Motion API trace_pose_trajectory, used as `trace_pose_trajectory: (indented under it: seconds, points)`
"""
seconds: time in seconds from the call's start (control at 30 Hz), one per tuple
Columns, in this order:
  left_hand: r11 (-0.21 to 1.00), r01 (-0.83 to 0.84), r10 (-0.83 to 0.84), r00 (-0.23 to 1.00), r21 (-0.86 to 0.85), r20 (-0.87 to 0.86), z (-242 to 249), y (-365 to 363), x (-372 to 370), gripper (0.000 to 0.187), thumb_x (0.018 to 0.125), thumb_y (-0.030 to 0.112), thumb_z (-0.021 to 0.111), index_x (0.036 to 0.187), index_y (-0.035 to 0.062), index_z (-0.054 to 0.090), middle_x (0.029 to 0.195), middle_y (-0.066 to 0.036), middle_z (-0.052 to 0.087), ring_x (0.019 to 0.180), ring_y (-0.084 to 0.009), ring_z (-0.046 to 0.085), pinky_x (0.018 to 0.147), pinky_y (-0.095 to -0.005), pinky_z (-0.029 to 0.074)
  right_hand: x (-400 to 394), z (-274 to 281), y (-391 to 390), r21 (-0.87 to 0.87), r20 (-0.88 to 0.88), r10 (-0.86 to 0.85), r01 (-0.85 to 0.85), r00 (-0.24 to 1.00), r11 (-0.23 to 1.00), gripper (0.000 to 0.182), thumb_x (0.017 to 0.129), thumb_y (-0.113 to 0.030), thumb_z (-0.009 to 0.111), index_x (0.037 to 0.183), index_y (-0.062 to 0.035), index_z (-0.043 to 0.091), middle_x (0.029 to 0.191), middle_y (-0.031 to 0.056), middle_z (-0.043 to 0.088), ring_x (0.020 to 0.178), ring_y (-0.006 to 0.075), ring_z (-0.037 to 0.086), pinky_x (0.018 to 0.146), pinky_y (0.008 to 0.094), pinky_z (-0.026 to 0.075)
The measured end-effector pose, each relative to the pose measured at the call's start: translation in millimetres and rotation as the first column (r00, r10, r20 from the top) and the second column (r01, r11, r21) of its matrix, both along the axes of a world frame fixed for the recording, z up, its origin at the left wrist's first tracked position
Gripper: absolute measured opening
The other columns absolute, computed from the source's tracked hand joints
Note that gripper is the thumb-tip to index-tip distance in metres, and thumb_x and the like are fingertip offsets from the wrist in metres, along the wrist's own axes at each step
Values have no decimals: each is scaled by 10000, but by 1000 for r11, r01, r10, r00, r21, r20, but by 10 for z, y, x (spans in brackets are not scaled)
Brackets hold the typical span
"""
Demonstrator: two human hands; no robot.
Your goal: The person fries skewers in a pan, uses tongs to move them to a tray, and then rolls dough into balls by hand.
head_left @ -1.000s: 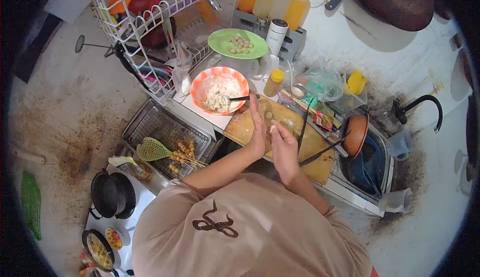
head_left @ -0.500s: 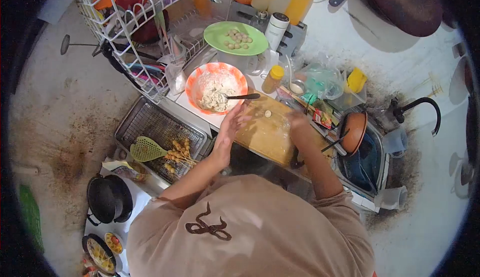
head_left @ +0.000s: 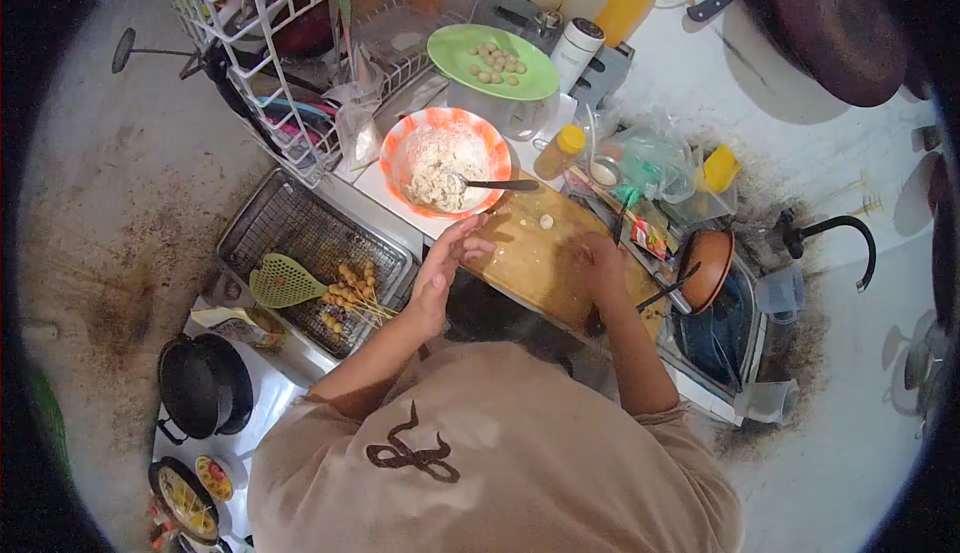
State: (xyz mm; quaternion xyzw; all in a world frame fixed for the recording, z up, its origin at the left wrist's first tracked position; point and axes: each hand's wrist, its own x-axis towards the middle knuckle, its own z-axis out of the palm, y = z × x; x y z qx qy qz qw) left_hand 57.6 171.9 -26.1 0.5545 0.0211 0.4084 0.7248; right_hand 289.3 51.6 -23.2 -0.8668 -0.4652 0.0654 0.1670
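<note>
My left hand (head_left: 447, 265) hovers at the near left edge of the wooden board (head_left: 520, 278), fingers stretched out and palm turned inward, with nothing in it. Over the board's right part is my right hand (head_left: 600, 268), its fingers loosely apart and somewhat blurred and shaded. A small pale dough ball (head_left: 546, 221) lies on the board between the hands, touched by neither. Just beyond my left hand stands an orange-and-white bowl (head_left: 392, 158) of floury dough (head_left: 437, 178), a dark-handled spoon (head_left: 500, 185) resting in it.
Behind the bowl, a green plate (head_left: 448, 48) carries several small balls. On the left, a rack tray (head_left: 265, 223) holds skewers (head_left: 350, 293) and a green skimmer (head_left: 285, 281). A yellow-capped jar (head_left: 560, 153) stands behind the board; the sink (head_left: 715, 343) is to the right.
The view has shifted slightly. My left hand has drawn back a little from the bowl; my right hand stays over the board's right side. The dough ball remains on the board.
</note>
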Motion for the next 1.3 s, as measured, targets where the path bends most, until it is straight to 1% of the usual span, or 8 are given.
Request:
trace_pose_trajectory:
  seconds: [0.07,0.17,0.27,0.47,0.57,0.87,1.07,1.3]
  points:
    - [1000,7,-7,1000,5,3,-6,14,-2,751,769,603,342,1262,40,281,1273,-141,327,1014,-239,451,877,-362,293,199,-158,-58,178,-251,-108,156,962,972,300,679,-127,566,975,-160,596,928,43,580,922,207,514,853,502,254]
    - [1000,4,-4,1000,20,12,-28,43,-10,743,780,598,327,1259,32,282,1266,-140,337,1006,-238,454,874,-360,293,25,124,-96,85,72,-154,148,985,985,305,690,-144,579,994,-161,591,910,39,579,943,211,507,831,490,263]
    - [1000,5,-5,1000,21,2,-16,55,-37,734,791,592,309,1257,26,283,1256,-139,348,1002,-235,457,872,-359,292,-119,140,-121,-2,171,-57,58,984,998,307,702,-225,594,982,-98,585,929,105,574,972,265,484,812,512,308]
    - [999,4,-4,1000,40,-3,-30,78,-71,731,798,591,296,1254,19,287,1244,-143,359,995,-226,461,869,-352,297,18,3,1,-37,121,-151,157,981,987,246,705,-170,605,935,-82,602,890,125,582,965,273,494,813,405,368]
    - [999,-15,15,1000,29,-1,-56,75,-88,739,798,597,294,1250,12,291,1237,-145,367,988,-223,467,866,-349,302,230,-264,42,274,-105,-115,140,988,951,222,695,-158,616,901,-77,613,891,131,583,903,293,526,768,348,411]
    - [999,-22,22,1000,25,16,-69,73,-145,729,797,583,300,1243,6,297,1223,-138,375,983,-221,464,857,-346,301,106,-236,285,130,45,88,-93,995,987,358,675,-127,632,1023,-71,566,988,137,567,914,295,538,787,351,423]
    - [998,-60,60,998,-4,-1,-50,62,-184,750,780,615,323,1245,26,309,1224,-143,376,975,-230,485,864,-368,324,217,-221,215,149,-94,100,-85,991,985,365,693,-126,611,1052,-95,554,1003,120,570,918,275,543,774,345,426]
    - [997,-73,73,997,9,-14,25,18,-168,751,770,622,335,1230,29,335,1221,-142,381,959,-231,494,862,-376,331,48,-66,196,200,159,-53,20,986,980,236,725,-170,564,955,-130,597,972,92,579,868,293,546,778,420,397]
